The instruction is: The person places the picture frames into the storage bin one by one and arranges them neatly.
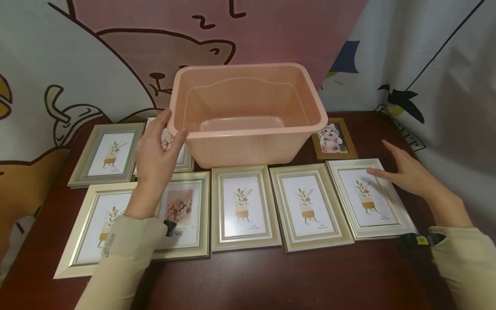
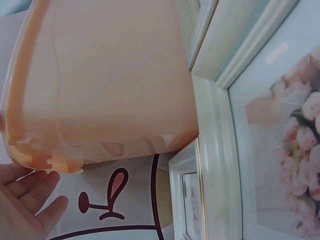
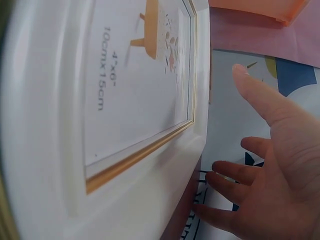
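1. The pink bin [image 1: 240,148] stood toward the back of the counter [image 1: 294,280], mouth upward, perhaps to keep its inside within reach.
2. The left hand [image 1: 155,157] pinched its near-left rim corner, seemingly to steady it.
3. The right hand [image 1: 416,174], fingers apart, holding nothing, hovered beside the rightmost white frame [image 1: 370,198].
4. Front-row frames [image 1: 246,209] lay face up, likely so their pictures showed.

12 o'clock: we saw a pink backdrop panel [image 1: 294,30] | between 10 and 11: we noted a brown-outlined cartoon animal [image 1: 166,56] | between 2 and 3: we spotted a dark printed bird [image 1: 406,101] | 6: reddish-brown tabletop [image 1: 271,280] shone faintly
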The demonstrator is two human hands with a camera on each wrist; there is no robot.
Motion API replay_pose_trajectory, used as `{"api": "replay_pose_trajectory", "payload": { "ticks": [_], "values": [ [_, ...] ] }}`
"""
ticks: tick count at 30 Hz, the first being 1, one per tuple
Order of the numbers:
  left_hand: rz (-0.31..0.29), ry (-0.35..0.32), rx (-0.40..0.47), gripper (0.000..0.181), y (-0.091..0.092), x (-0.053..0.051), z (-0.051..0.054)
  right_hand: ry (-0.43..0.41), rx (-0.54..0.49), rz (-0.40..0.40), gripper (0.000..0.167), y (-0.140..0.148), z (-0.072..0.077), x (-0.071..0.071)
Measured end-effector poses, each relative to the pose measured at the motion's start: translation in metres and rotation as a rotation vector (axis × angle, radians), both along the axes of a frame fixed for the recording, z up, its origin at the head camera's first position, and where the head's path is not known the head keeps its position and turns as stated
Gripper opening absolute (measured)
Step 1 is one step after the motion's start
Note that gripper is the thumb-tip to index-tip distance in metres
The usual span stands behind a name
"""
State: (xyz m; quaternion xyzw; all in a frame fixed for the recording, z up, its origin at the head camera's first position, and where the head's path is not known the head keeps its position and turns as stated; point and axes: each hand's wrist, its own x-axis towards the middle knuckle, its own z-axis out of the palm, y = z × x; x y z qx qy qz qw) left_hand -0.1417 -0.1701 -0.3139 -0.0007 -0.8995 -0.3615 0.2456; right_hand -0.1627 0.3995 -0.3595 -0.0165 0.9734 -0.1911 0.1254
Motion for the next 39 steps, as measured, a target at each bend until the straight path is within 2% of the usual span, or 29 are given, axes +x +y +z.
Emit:
{"api": "replay_pose_trajectory", "payload": {
  "ticks": [16, 20, 30, 39],
  "values": [
    [-0.023, 0.005, 0.095, 0.057, 0.0, -0.001, 0.002, -0.066, -0.004, 0.008, 0.102, 0.008, -0.004, -0.009],
    [-0.026, 0.0, 0.114, 0.056, 0.0, -0.001, 0.003, -0.059, -0.027, 0.025, 0.096, 0.011, -0.005, -0.011],
    [-0.029, -0.015, 0.112, 0.058, -0.001, -0.001, 0.005, -0.025, -0.067, 0.058, 0.081, 0.018, -0.009, -0.016],
    [-0.032, -0.023, 0.099, 0.058, -0.002, 0.0, 0.006, -0.049, -0.027, 0.049, 0.078, 0.019, -0.011, -0.023]
  ]
}}
